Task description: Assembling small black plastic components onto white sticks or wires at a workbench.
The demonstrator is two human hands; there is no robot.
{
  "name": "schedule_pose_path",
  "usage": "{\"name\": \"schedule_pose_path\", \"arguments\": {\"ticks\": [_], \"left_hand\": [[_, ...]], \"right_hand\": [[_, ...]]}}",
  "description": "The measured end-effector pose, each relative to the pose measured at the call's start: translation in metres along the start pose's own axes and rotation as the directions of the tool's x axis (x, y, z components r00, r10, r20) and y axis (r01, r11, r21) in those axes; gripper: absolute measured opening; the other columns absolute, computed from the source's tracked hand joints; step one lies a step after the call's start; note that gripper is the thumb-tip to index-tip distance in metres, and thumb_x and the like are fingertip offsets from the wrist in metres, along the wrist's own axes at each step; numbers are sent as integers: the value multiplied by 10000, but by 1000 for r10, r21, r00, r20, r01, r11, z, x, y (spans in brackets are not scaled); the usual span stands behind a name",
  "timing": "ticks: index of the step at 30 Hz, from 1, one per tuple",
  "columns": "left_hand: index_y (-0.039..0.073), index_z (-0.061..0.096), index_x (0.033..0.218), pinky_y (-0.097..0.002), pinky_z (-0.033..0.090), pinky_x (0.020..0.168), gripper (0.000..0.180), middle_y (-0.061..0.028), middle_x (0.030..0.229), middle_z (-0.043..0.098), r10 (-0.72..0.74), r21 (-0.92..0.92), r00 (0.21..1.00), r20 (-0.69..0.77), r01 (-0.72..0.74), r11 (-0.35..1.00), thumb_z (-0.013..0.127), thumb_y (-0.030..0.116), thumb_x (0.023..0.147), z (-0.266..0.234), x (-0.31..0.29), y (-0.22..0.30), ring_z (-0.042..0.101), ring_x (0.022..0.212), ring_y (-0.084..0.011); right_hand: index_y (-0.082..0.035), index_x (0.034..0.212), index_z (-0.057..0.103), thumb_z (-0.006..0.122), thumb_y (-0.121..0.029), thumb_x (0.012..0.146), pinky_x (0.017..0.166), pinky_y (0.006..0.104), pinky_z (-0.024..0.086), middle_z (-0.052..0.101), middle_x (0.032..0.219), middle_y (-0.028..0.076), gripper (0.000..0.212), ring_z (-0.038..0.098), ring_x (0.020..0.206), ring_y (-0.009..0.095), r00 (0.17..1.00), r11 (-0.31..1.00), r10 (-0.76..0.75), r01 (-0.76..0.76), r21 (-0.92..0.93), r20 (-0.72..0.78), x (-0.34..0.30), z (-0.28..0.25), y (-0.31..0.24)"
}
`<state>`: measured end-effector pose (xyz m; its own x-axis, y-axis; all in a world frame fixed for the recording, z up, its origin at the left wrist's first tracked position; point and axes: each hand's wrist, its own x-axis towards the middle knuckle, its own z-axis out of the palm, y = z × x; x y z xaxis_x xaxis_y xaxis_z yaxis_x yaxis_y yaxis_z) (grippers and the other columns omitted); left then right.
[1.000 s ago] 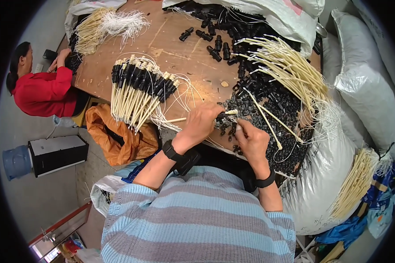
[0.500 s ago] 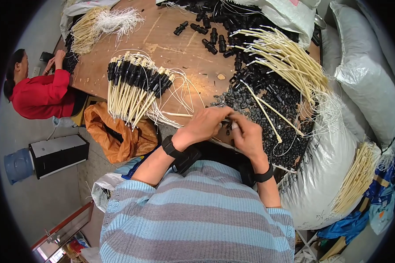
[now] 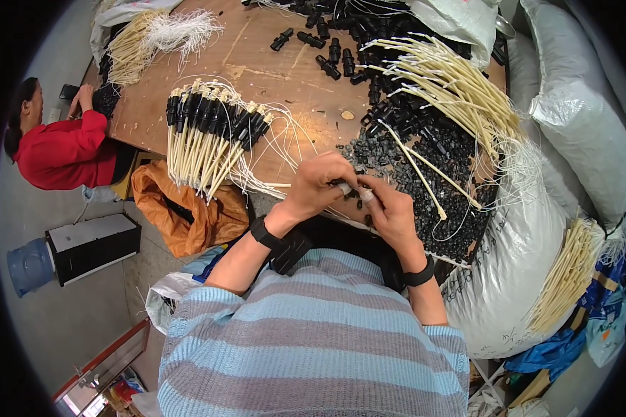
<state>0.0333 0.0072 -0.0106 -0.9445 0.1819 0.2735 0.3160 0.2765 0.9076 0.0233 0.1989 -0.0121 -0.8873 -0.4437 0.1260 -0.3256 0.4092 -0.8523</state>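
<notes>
My left hand (image 3: 320,186) and my right hand (image 3: 391,212) meet at the near edge of the table, fingers pinched close together. White wrapping covers some fingertips. A small dark piece seems to be between them, but the fingers hide its shape. One cream stick (image 3: 278,185) pokes out on the far side of my left hand; whether that hand grips it is hidden. To the left lies a row of cream sticks with black sleeve fittings (image 3: 215,125) and white strings. Small black parts (image 3: 448,233) are heaped beside my right hand, with two loose cream sticks (image 3: 417,174) on top.
A thick bundle of cream sticks (image 3: 452,90) lies at the far right, near scattered black fittings (image 3: 334,59). Another bundle (image 3: 129,55) is at the far left. White sacks (image 3: 515,264) crowd the right side. An orange bag (image 3: 163,215) and a person in red (image 3: 66,149) are leftward.
My left hand has tilted up, its fingers curling more and drawing slightly away from my right fingertips. My right hand has barely moved. The view has shifted slightly.
</notes>
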Motion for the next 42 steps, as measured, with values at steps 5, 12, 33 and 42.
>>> {"name": "schedule_pose_path", "arguments": {"ticks": [5,12,33,42], "left_hand": [[52,671,872,-313,468,710,266,-34,858,654,76,-16,993,95,-75,997,659,-70,637,-5,2,-9,592,825,-212],[101,645,1040,-349,509,741,402,-79,955,644,-481,719,853,-201,462,519,687,-42,666,-74,-28,-37,602,898,-256],[80,695,912,-311,519,647,245,-52,881,682,250,394,968,-17,-224,891,665,4,681,33,12,12,636,753,-252],[66,652,925,-325,491,676,263,-61,898,621,165,439,980,109,-197,877,611,-31,684,30,10,11,579,802,-248]], "right_hand": [[-20,967,694,642,-110,875,526,277,446,612,625,88,139,588,557,126,998,997,54,-56,57,37,-4,4,3],[-20,892,692,630,-117,840,501,282,436,606,589,86,126,566,498,138,975,969,219,-222,104,40,-16,-1,10],[-14,934,701,581,3,830,568,250,466,669,680,47,160,587,624,71,915,836,403,-358,416,-22,10,22,26],[-36,908,688,536,59,780,600,265,462,660,719,89,220,609,680,92,920,852,391,-378,362,41,3,27,34]]}}
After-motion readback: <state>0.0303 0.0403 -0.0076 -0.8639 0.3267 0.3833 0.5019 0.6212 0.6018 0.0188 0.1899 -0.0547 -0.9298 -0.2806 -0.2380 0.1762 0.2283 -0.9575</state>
